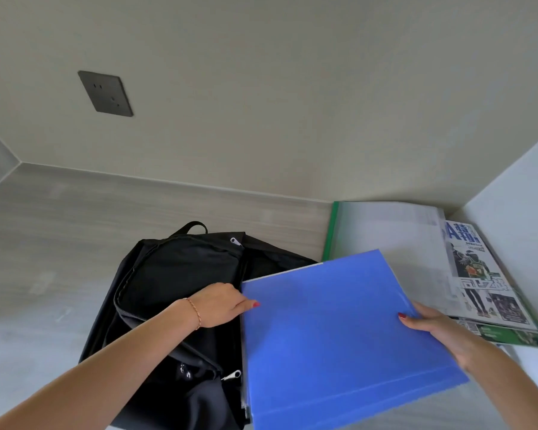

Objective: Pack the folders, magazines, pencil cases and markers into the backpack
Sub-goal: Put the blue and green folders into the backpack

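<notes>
We are holding the blue folder [339,330] at lower centre-right of the frame, tilted over the worktop [59,243], its left edge beside the black backpack [174,290]. Our right hand [441,333] is gripping the folder's right edge, thumb lying on top, the other fingers hidden beneath. Our left hand [218,305] is pinching the folder's left edge, thumb on the cover; whether it is also touching the backpack's rim, we cannot tell.

The backpack is lying at centre-left, main zip undone and the mouth gaping; the inside is looking dark and we cannot make out anything in it.

Still waiting at the right of the frame: a green-spined folder [385,240] lying flat near the wall, and a stack of magazines [479,283] just beside it, overlapping its right edge. No pencil cases or markers are showing anywhere in frame.

Our judgement: the task is sitting at an early stage. The blue folder is on its way in but not yet inside, and the green folder, magazines, pencil cases and markers are all still left.
</notes>
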